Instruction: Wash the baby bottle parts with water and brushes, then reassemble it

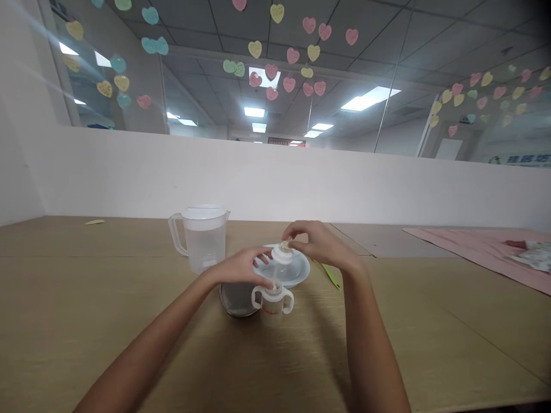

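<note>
White plastic makes up the baby bottle (272, 308), which stands upright on the worktop (189, 361), low in the middle of the frame, with a handle on each side. Just above it, the right hand (318, 244) pinches the teat of the bottle top (282, 254) between its fingers. Left hand (239, 265) fingers are bent and spread apart, with the thumb by the bottle's mouth; I cannot tell if it touches. It looks like the lining-up step, with top and bottle still apart. I think the next move calls for a steady hold and a straight top. Close behind sits a white bowl (302, 274), and a round dark container (239, 304) is just left of the bottle, so elbow room looks tight. Further left stands a clear jug (205, 241). Near the right hand lies a green utensil (331, 277), and pink cloth (465, 244) lies at the far right.
</note>
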### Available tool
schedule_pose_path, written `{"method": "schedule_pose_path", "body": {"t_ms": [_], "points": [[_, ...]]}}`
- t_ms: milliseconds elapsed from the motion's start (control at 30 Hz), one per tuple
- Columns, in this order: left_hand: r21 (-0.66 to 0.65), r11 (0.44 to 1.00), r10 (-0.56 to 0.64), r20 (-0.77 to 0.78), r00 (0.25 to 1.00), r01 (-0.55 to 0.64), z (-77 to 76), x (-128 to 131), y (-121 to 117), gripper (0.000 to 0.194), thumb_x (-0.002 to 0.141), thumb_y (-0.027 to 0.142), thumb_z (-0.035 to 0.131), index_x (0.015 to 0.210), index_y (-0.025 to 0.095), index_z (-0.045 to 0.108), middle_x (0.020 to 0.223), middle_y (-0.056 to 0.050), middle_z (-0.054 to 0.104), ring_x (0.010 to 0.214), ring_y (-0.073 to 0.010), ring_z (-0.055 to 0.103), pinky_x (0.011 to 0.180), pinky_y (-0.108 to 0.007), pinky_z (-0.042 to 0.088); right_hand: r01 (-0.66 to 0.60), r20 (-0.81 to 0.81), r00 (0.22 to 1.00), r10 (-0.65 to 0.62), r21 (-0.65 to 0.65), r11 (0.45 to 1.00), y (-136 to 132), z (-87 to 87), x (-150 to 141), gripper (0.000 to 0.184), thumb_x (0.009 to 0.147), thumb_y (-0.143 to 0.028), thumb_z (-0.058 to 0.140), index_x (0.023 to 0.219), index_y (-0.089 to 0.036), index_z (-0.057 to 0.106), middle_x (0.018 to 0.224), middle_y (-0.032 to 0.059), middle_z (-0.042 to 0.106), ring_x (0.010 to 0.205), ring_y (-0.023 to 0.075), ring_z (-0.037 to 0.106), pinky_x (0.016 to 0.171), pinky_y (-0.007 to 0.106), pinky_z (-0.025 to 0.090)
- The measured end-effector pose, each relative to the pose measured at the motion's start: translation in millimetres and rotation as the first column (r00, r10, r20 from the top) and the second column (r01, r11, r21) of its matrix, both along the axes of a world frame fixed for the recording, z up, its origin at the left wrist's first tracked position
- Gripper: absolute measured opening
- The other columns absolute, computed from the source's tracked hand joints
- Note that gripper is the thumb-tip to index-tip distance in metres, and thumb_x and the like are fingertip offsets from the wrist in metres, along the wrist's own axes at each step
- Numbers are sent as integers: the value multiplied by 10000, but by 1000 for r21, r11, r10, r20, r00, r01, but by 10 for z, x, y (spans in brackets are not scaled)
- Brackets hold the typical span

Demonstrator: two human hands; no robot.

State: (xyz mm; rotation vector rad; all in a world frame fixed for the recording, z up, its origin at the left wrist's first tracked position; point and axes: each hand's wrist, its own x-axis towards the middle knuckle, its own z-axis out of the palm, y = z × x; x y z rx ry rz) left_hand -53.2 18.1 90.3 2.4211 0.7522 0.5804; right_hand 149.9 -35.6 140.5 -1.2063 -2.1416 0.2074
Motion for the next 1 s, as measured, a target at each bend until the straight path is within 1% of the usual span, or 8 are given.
{"method": "schedule_pose_path", "body": {"t_ms": [133,267,367,533,600,733,900,1000], "points": [[78,996,20,192,981,-35,276,152,-87,360,795,395,524,1083,197,611,974,-23,648,862,-171,563,770,-265,420,104,-216,974,-74,131,986,-119,81,72,136,763,-261,535,842,-197,625,903,16,641,876,152,570,807,270,419],[169,978,65,298,952,-120,299,369,-27,288,832,319,465,932,163,686,864,-17,680,833,-178,581,727,-244,419,217,-311,939,-149,196,956,-125,91,118,178,754,-318,548,844,-193,637,917,33,643,888,173,573,828,298,420],[262,953,74,290,954,-153,188,446,102,283,846,292,449,909,166,695,845,-21,682,802,-171,585,700,-234,405,291,-287,930,-228,197,936,-77,73,165,160,738,-306,556,804,-194,650,869,27,648,860,174,575,812,302,417],[451,868,195,78,978,-209,-85,419,342,305,866,327,435,918,185,700,831,-57,678,760,-181,575,673,-251,377,458,-407,848,-340,238,856,-3,37,357,172,719,-276,550,831,-181,640,853,33,640,802,162,580,760,297,430],[453,866,229,19,973,-212,-188,419,415,302,866,335,435,935,200,697,870,-58,681,786,-182,581,689,-249,383,497,-455,814,-361,225,838,24,13,460,196,711,-293,558,849,-183,643,836,33,635,798,166,583,745,304,434],[437,867,299,-74,951,-238,-358,491,507,258,834,299,481,951,222,698,909,-57,688,842,-189,584,712,-253,393,500,-500,789,-356,186,846,96,-35,579,239,695,-334,578,860,-179,655,802,38,629,781,171,585,722,312,440],[369,902,290,-133,948,-224,-568,596,584,183,757,247,559,822,218,728,791,-41,703,741,-177,604,636,-238,405,457,-486,811,-325,180,871,150,-45,495,251,684,-346,589,846,-168,660,742,32,616,757,168,584,710,304,435],[328,921,266,-131,955,-212,-621,612,605,180,725,253,598,851,211,720,798,-33,702,737,-173,607,638,-236,420,443,-464,826,-320,185,877,170,-43,410,225,683,-335,591,823,-172,658,707,19,612,737,158,580,712,294,425]]}}
